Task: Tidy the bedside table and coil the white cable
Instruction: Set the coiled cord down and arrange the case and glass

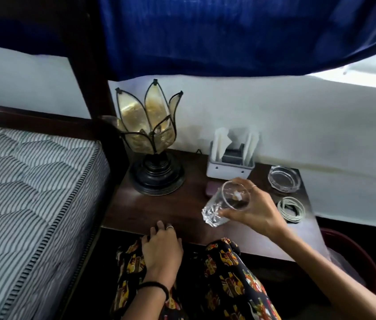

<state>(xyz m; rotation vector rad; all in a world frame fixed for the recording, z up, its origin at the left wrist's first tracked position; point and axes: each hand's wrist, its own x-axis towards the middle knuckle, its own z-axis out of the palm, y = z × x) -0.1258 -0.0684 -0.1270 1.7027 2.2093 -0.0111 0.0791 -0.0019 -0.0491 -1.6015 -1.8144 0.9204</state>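
The dark wooden bedside table [159, 211] stands between the bed and the wall. My right hand [254, 211] grips a clear drinking glass [226, 205], tilted with its mouth toward me, above the table's middle. The white cable [291, 209] lies coiled in a ring near the table's right edge, just right of that hand. My left hand [161, 247] rests palm down at the table's front edge, fingers slightly apart, holding nothing.
A petal-shaped glass lamp [151, 139] on a black base stands at the back left. A white tissue holder [230, 162] sits against the wall, a glass ashtray [284, 177] at the back right, a purple flat object [213, 188] behind the glass. A striped mattress [32, 192] lies left, a red bin [362, 262] right.
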